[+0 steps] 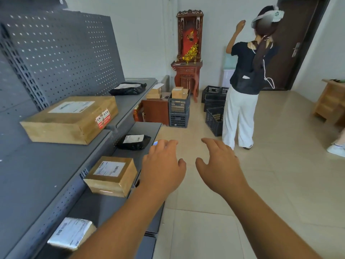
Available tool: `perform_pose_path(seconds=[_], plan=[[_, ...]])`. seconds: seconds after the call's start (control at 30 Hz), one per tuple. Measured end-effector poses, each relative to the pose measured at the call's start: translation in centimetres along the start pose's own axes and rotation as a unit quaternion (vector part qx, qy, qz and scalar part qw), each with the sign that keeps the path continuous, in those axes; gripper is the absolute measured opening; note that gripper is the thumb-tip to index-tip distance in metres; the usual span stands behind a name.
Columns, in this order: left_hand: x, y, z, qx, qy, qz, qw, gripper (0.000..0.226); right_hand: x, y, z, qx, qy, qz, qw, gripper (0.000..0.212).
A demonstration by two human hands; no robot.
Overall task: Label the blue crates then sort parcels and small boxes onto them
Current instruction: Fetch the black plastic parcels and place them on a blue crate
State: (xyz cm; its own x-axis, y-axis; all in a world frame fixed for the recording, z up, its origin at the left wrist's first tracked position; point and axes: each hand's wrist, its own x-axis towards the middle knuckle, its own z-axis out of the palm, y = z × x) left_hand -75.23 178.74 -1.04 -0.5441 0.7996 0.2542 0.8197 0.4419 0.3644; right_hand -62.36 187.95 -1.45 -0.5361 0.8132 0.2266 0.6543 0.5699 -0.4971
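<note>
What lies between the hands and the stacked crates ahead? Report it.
Only bare floor tiles, seen in the head view, separate the left hand and right hand from the stacked crates.

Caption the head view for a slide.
Left hand and right hand reach out, open, beside a small box on a shelf.

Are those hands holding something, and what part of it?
No, nothing is held. The left hand and the right hand both hover with fingers spread; the small box sits on the shelf.
</note>
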Motion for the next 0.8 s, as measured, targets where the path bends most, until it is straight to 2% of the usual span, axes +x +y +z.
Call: perform_pose_path(seconds=[0.33, 0.8], plan=[[16.4, -3.4, 4.6, 0.006, -0.003, -0.058, 0.998, 0.049, 17.6, 1.1, 6.0, -0.003, -0.042, -0.054, 0.998, 0.06], [39.4, -10.2, 11.1, 0.017, -0.044, -0.05, 0.998, 0.046, 40.5, 1.4, 14.5, -0.011, -0.056, -0.03, 0.998, 0.059]])
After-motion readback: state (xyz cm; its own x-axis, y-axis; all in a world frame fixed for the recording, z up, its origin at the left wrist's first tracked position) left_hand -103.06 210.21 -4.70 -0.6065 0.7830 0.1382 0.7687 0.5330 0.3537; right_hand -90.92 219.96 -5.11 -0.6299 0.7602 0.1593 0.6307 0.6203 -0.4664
